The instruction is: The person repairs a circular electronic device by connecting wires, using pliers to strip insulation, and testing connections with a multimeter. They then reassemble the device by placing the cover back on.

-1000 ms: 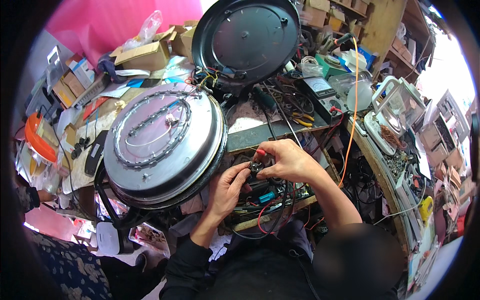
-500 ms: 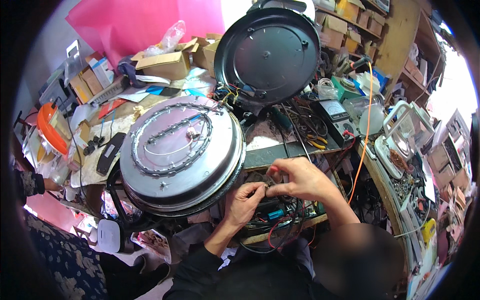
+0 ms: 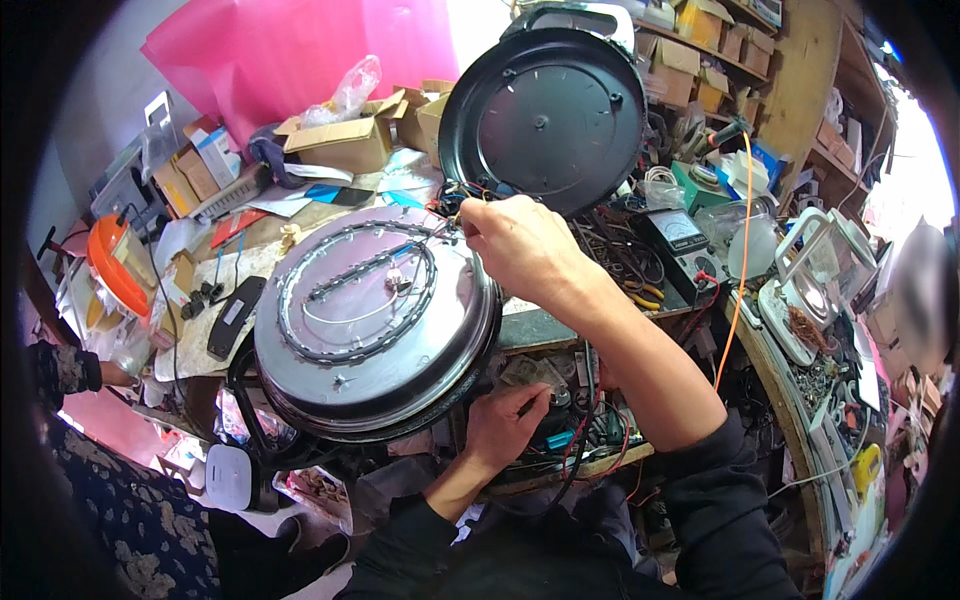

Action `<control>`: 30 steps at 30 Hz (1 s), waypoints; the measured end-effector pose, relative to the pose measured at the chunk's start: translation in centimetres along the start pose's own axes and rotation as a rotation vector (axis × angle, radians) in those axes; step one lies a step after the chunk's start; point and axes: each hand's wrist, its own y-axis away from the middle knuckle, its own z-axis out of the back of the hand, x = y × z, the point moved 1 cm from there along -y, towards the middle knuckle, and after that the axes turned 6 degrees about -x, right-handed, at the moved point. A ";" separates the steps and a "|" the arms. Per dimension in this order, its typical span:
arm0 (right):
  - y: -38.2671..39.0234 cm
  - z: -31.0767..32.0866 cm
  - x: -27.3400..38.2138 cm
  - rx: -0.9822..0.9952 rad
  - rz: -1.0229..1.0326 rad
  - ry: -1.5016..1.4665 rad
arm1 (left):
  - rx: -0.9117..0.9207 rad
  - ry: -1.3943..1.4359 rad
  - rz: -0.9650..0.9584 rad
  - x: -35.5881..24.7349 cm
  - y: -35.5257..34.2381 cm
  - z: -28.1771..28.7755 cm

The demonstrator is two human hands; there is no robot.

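Observation:
The round silver pan of an electric griddle lies in front of me, underside up. A dark ring-shaped heating element and a thin white wire run across it. Its black round cover stands raised behind. My right hand is at the pan's far right edge, its fingers curled beside the thin wires there; what they pinch is hidden. My left hand is lower, over an open drawer, with thumb and forefinger close together. Anything between them is too small to make out.
Pliers and a multimeter lie right of the cover. An orange cord hangs down at the right. Cardboard boxes stand at the back. At the left, another person's hand rests near the bench. The drawer holds tangled cables.
My right hand has moved up and left from beside my left hand to the wires at the pan's edge. My left hand has stayed over the drawer, slightly lower.

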 end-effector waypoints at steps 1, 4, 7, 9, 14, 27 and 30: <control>-0.4 -0.2 0.1 -0.008 0.007 0.005 | -0.008 -0.010 -0.037 0.0 0.0 0.0; -1.1 -0.6 0.3 -0.008 0.024 0.008 | -0.001 0.010 -0.012 0.0 -0.1 0.1; -1.5 -1.1 0.3 -0.008 0.063 0.010 | -0.004 0.040 0.026 0.2 -0.1 -0.1; -1.7 -1.1 0.5 -0.014 0.064 0.030 | -0.005 0.034 0.013 0.1 -0.3 0.0; -1.9 -1.6 0.4 -0.055 0.080 0.055 | -0.019 0.036 -0.021 -0.8 -0.5 0.2; -2.1 -2.1 1.3 -0.127 0.087 0.057 | -0.011 0.080 -0.008 -0.5 -0.6 0.3; -2.2 -2.0 1.5 -0.106 0.070 0.073 | 0.002 0.105 0.015 0.2 -0.5 0.0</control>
